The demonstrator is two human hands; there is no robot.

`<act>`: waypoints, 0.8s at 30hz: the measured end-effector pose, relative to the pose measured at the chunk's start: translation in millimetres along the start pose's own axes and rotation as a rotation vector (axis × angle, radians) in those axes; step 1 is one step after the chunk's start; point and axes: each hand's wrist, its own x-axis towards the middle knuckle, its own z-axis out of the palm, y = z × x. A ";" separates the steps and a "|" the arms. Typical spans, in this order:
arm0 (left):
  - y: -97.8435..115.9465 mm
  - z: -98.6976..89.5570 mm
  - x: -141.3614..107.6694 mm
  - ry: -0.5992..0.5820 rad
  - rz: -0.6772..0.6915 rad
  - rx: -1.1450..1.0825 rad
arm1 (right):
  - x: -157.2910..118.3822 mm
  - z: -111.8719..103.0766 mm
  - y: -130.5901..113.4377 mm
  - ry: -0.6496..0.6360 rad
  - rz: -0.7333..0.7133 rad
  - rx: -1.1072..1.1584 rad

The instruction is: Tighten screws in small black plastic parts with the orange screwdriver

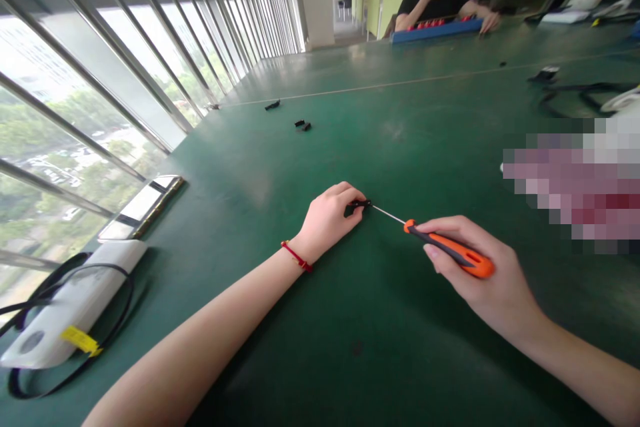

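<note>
Pinched between the thumb and fingers of my left hand point(334, 212) is a small black part point(358, 203), held low over the green table point(320, 333). My fingers cover much of it, so its exact kind does not show. A screwdriver point(453, 250) with an orange and black handle lies in my right hand point(487, 280), fingers wrapped along the handle. Its thin metal shaft points left, and the tip meets the right end of the black part. Whether the tip sits in a screw is too small to make out.
Several small black pieces point(303, 125) lie farther back. On the left are a white power strip point(75, 307) with a black cable and a flat shiny object point(143, 207) beside the metal railing point(200, 20). A person point(435, 3) sits at the far end behind a blue tray point(437, 30). Cables point(585, 97) lie right.
</note>
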 end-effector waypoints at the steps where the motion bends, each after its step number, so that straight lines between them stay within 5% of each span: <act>1: 0.1 -0.2 0.0 -0.001 0.001 -0.001 | -0.1 0.0 -0.1 -0.001 0.001 0.001; 19: 1.4 0.5 -1.1 0.009 0.048 0.062 | -0.9 -0.8 -1.0 0.006 -0.005 -0.051; 24: 0.5 1.6 -1.2 0.005 0.088 0.100 | -2.2 0.4 2.1 0.122 0.000 -0.023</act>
